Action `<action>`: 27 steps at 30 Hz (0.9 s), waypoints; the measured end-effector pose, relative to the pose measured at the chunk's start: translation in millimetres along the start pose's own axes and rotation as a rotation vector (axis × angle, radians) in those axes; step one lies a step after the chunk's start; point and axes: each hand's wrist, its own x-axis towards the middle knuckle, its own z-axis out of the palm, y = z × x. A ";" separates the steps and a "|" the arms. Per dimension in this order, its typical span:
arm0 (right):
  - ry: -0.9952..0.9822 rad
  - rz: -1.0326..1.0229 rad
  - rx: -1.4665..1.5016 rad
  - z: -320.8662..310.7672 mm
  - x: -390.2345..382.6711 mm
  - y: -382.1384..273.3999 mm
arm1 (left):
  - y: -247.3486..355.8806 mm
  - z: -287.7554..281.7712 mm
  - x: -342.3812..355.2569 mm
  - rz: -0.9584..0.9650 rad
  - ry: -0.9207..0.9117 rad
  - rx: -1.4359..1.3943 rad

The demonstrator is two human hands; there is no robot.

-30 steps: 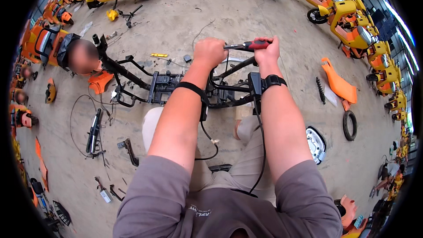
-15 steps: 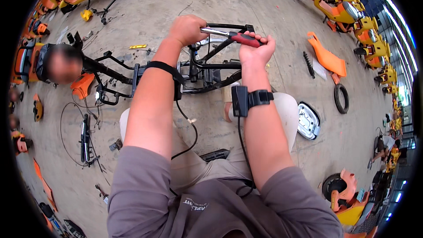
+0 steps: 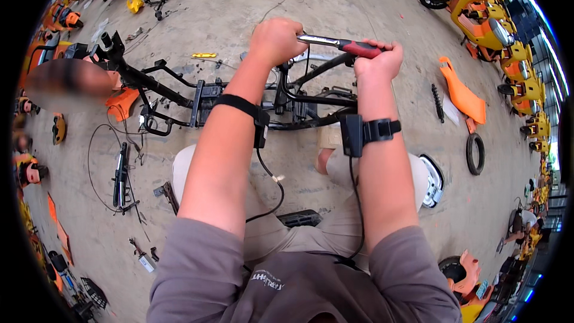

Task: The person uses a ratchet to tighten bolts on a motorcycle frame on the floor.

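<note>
A black metal bike frame (image 3: 179, 93) lies on the concrete floor in front of me. A ratchet wrench (image 3: 341, 43) with a chrome shaft and a red and black handle is held level above it. My left hand (image 3: 275, 40) is closed over the wrench's head end. Gripping the red handle is my right hand (image 3: 378, 61). Both wrists carry black straps with cables running down to my body. The wrench head and the fastener under it are hidden by my left hand.
Orange and yellow scooters (image 3: 478, 6) line the far and right edges. An orange body panel (image 3: 460, 96), a black tyre (image 3: 475, 154) and a chain (image 3: 437, 103) lie at right. Loose tools and black parts (image 3: 122, 173) lie at left. Another person (image 3: 520, 224) sits far right.
My head has moved closer and tilted down, so the frame and hands sit lower in view. The wrench handle has swung slightly toward the right. Both hands keep their grip.
</note>
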 end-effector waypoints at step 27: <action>-0.184 0.280 -0.259 -1.7 107.8 47.8 | 14.3 46.7 0.9 -0.121 0.473 0.045</action>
